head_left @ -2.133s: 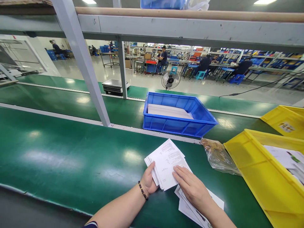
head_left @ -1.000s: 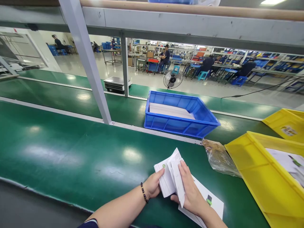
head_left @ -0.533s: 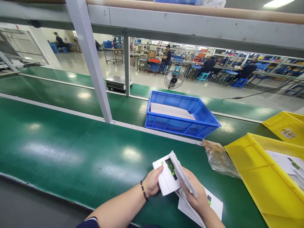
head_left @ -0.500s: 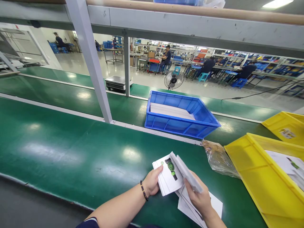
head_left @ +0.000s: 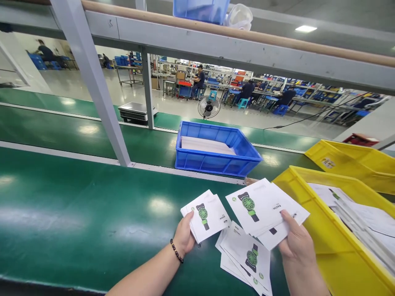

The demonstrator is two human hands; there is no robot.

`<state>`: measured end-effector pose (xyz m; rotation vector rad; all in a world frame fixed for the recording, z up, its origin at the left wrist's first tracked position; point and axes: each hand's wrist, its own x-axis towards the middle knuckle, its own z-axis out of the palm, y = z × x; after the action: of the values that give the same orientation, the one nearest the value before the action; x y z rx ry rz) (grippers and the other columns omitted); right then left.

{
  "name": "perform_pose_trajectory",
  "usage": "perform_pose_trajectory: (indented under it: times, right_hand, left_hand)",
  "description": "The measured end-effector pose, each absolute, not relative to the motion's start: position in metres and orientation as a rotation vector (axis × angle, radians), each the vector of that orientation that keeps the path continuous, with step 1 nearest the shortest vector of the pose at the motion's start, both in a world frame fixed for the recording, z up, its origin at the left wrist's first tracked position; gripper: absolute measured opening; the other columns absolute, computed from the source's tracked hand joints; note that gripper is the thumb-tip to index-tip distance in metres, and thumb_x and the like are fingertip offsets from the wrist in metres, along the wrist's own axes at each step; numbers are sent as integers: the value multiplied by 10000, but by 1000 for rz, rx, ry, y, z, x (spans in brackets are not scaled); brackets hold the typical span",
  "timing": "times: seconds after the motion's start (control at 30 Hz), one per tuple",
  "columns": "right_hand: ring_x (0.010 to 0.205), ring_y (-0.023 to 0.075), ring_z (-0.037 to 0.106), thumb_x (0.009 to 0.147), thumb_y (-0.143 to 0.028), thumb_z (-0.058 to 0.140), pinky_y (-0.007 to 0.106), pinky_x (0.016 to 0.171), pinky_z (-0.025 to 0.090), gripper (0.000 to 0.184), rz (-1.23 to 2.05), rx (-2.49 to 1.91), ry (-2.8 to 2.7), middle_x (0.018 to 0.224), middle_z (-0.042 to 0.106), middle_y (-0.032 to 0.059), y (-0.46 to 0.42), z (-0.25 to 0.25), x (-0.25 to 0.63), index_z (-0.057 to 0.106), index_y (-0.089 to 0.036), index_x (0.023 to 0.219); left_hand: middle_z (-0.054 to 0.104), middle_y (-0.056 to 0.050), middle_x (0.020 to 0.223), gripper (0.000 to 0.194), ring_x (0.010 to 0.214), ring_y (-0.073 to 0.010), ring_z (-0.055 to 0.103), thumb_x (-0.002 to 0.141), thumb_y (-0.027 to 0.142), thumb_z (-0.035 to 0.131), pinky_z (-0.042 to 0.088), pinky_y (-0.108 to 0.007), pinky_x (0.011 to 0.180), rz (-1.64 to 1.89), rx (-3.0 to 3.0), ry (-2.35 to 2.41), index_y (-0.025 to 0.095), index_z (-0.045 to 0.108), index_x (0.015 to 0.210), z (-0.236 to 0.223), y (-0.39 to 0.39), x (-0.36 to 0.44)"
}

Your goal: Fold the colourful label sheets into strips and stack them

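Note:
My left hand (head_left: 184, 237) grips a small stack of white leaflets (head_left: 206, 216) printed with a green fan picture, held just over the green belt. My right hand (head_left: 295, 240) is closed on a second, fanned bundle of the same leaflets (head_left: 264, 209), lifted to the right near the yellow bin. Between my hands, more loose leaflets (head_left: 247, 257) lie spread on the belt.
A yellow bin (head_left: 321, 238) with papers stands at the right, another yellow bin (head_left: 354, 162) behind it. A blue crate (head_left: 216, 162) holding white sheets sits across the belt (head_left: 77, 205). A grey frame post (head_left: 92, 90) rises at left. People work at distant benches.
My right hand has taken part of the stack, turned it face up and carried it right toward the yellow bin. The left hand's stack now shows its printed side. The view shifted right.

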<state>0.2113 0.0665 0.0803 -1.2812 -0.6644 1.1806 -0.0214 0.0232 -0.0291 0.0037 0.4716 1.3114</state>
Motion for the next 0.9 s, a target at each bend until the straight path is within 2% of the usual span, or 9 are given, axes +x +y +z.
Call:
perform_pose_trajectory:
  times: [0.13,0.2,0.33,0.43,0.53,0.7,0.77,0.9]
  right_hand:
    - [984,361,597,712,-424,573,538,745,507,415,1649,-1281,-669,1047,659,194,57,62,196,562,-143,1018]
    - [997,366,587,690,-392,600,534,767,500,351,1803,-1251,-601,968,687,197,51,48,177,589,-131,925]
    - [951,357,614,614,-259,684,503,777,518,320,1826,-1221,-376,837,726,139,40,26,139,595,-126,891]
    - [938,336,626,608,-233,696,478,779,531,320,1777,-1208,-324,796,735,98,33,18,125,593,-138,896]
    - [964,320,619,624,-257,686,464,800,528,300,1750,-1200,-302,798,736,83,28,11,118,591,-149,887]
    - [1031,317,583,676,-379,622,484,843,495,291,1828,-1123,-382,891,723,111,25,1,109,611,-158,864]
    - [1032,329,580,668,-411,615,494,843,482,345,1900,-1080,-409,923,712,139,26,2,110,619,-138,879]
    - [943,343,621,601,-376,684,494,797,482,406,1919,-1066,-572,882,711,165,39,23,125,613,-104,895]
  left_hand:
    - [657,-151,1039,357,1112,-315,514,741,265,573,286,-490,1021,1318,3,443,85,590,1049,-23,22,-18]
    - [669,-134,1018,324,1094,-310,529,755,291,563,299,-480,1016,1334,10,442,99,616,1011,-18,20,-16]
    - [655,-111,1062,328,1110,-300,518,783,314,535,311,-459,1014,1420,115,434,121,619,1035,-7,15,-13]
    - [661,-110,1048,337,1086,-301,536,791,328,529,314,-471,1005,1460,166,424,131,615,1050,-4,13,-13]
    - [652,-122,1064,393,1095,-307,526,799,393,502,288,-477,1015,1422,173,379,125,609,1066,-5,12,-15]
    - [600,-133,1156,623,1208,-326,408,726,604,473,204,-466,1054,1354,251,223,133,588,1116,-10,5,-14]
    - [603,-135,1150,604,1190,-331,427,717,577,513,203,-466,1052,1283,329,226,129,591,1115,-13,1,-11]
    - [645,-136,1060,407,1113,-328,497,732,414,590,261,-466,1012,1189,468,377,119,638,1009,-16,-1,-9]
